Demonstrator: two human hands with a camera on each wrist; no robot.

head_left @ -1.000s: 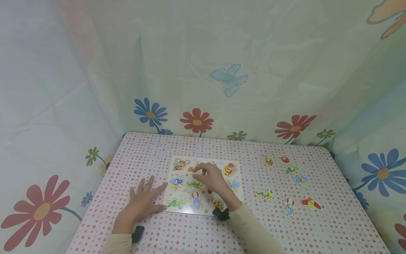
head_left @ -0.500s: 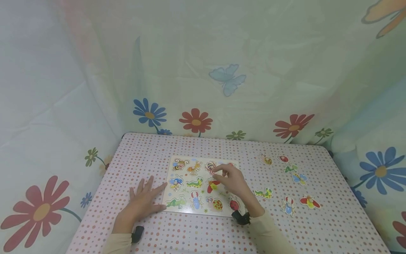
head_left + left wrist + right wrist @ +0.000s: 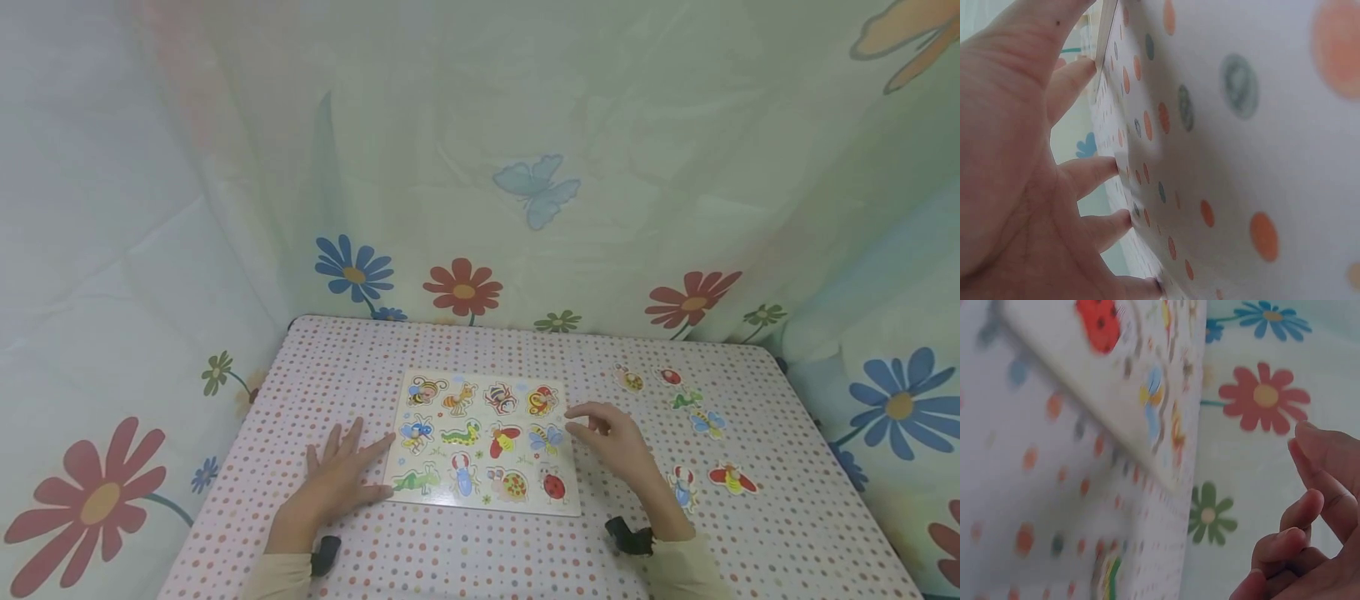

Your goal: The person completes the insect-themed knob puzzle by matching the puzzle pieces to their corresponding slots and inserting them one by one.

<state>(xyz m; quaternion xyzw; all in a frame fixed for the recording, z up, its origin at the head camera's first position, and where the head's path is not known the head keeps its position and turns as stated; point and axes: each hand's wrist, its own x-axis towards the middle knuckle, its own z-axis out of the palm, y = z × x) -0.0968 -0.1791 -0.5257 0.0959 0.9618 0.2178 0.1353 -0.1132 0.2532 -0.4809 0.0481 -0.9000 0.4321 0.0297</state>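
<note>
A puzzle board (image 3: 567, 507) with rows of insect pictures lies on the dotted table. My left hand (image 3: 337, 473) is spread flat at its left side, with thumb and index finger touching the board's edge. In the left wrist view the other fingertips of the left hand (image 3: 1016, 150) rest on the tabletop. Just off the board's right edge is my right hand (image 3: 617, 443), its fingers loosely bent and thumb and index tips close together. Nothing shows between those fingers in the right wrist view, where the hand (image 3: 1310, 531) appears above the table.
Several loose insect pieces lie at the right: a stag beetle (image 3: 682, 486), a red-winged bug (image 3: 732, 477), a blue-winged insect (image 3: 707, 423), a green one (image 3: 686, 399), a ladybug (image 3: 671, 377) and a spotted snail-like piece (image 3: 630, 377). A flowered curtain (image 3: 465, 167) hangs behind the table.
My right hand has moved right, from over the board's upper middle to beyond its right edge, uncovering the pictures and now hiding the loose caterpillar piece. The left hand has stayed put.
</note>
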